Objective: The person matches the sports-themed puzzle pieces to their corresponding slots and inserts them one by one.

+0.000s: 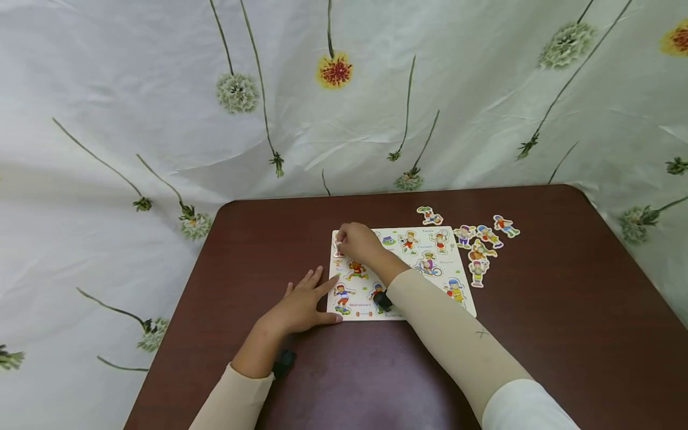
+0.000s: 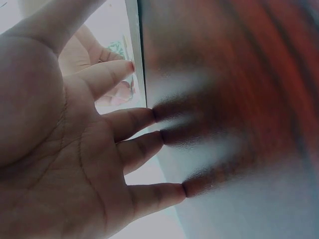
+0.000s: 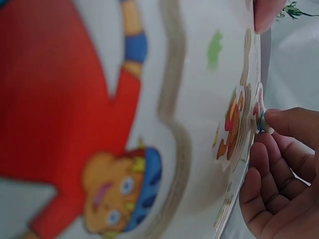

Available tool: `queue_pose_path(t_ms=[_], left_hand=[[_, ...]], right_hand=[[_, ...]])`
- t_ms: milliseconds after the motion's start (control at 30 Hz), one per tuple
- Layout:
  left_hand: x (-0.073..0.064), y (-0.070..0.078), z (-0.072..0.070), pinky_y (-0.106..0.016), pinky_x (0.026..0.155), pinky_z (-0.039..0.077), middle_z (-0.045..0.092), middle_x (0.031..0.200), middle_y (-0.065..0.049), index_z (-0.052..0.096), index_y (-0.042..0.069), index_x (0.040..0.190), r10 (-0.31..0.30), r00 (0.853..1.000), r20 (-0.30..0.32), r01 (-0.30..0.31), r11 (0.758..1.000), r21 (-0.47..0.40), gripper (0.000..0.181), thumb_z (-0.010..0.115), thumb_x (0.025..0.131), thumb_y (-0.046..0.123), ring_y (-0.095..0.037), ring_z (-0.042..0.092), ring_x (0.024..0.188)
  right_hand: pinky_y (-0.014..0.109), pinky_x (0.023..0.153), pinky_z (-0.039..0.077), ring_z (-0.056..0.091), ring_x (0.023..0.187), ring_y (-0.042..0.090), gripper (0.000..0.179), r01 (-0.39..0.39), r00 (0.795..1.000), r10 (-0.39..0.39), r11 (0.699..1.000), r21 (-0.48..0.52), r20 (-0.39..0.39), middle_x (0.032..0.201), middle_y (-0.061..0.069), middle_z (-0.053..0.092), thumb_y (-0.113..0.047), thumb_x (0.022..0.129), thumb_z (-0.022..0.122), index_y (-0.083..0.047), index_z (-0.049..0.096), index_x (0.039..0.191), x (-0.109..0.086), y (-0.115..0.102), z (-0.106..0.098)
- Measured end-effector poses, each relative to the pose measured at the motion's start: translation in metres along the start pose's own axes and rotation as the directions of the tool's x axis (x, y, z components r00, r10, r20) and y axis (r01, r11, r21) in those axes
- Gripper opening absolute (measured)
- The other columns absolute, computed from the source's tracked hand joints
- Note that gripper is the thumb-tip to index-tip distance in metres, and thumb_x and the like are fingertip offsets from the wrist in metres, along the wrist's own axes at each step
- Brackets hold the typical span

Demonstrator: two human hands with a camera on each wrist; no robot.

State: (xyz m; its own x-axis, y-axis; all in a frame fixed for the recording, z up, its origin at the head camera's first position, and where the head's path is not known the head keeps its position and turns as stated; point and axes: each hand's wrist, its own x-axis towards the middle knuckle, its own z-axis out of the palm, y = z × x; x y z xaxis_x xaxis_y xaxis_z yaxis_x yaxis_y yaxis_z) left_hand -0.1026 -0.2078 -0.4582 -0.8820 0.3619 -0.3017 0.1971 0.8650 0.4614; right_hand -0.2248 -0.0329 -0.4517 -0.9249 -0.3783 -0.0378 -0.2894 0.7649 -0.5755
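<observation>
A white puzzle board [image 1: 398,280] with printed sports figures lies on the table. At its upper left corner my right hand [image 1: 359,242] pinches a small figure-shaped puzzle piece [image 3: 259,110] between thumb and fingers, right at the board's surface. Most of that piece is covered by the fingers in the head view. My left hand [image 1: 301,304] is spread flat at the board's left side. Its index finger and thumb reach onto the board's edge, while the other fingertips touch the table, as the left wrist view shows.
Several loose puzzle pieces [image 1: 478,272] lie in a cluster right of the board. Another piece [image 1: 430,215] rests behind its far edge. The dark brown table [image 1: 543,286] ends at a white floral cloth [image 1: 462,71] hanging behind it.
</observation>
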Motion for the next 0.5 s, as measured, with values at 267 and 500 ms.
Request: queue_pose_path(t_ms=[267, 500], left_hand=[[0.0001, 0.0033, -0.0029, -0.075, 0.118, 0.01, 0.01, 0.171, -0.015, 0.033, 0.029, 0.159, -0.007, 1.0, 0.005, 0.007, 1.0, 0.008, 0.087, 0.076, 0.087, 0.052, -0.036, 0.009, 0.159], [-0.0013, 0.0033, -0.0019, -0.075, 0.118, 0.01, 0.012, 0.171, -0.015, 0.034, 0.029, 0.159, -0.014, 1.0, 0.001, 0.014, 1.0, 0.011, 0.087, 0.076, 0.086, 0.051, -0.037, 0.01, 0.159]], right_hand=[[0.024, 0.064, 0.044, 0.055, 0.069, 0.013, 0.007, -0.012, 0.999, 0.011, 1.0, 0.008, 0.04, 0.083, 0.003, 0.067, -0.017, 0.096, 0.07, -0.01, 0.07, 0.098, 0.0064, 0.0037, -0.0002], [0.024, 0.066, 0.045, 0.055, 0.069, 0.013, 0.005, -0.048, 0.997, 0.044, 0.997, 0.054, 0.062, 0.081, 0.001, 0.066, -0.016, 0.096, 0.069, -0.011, 0.07, 0.097, 0.007, 0.0063, 0.0017]])
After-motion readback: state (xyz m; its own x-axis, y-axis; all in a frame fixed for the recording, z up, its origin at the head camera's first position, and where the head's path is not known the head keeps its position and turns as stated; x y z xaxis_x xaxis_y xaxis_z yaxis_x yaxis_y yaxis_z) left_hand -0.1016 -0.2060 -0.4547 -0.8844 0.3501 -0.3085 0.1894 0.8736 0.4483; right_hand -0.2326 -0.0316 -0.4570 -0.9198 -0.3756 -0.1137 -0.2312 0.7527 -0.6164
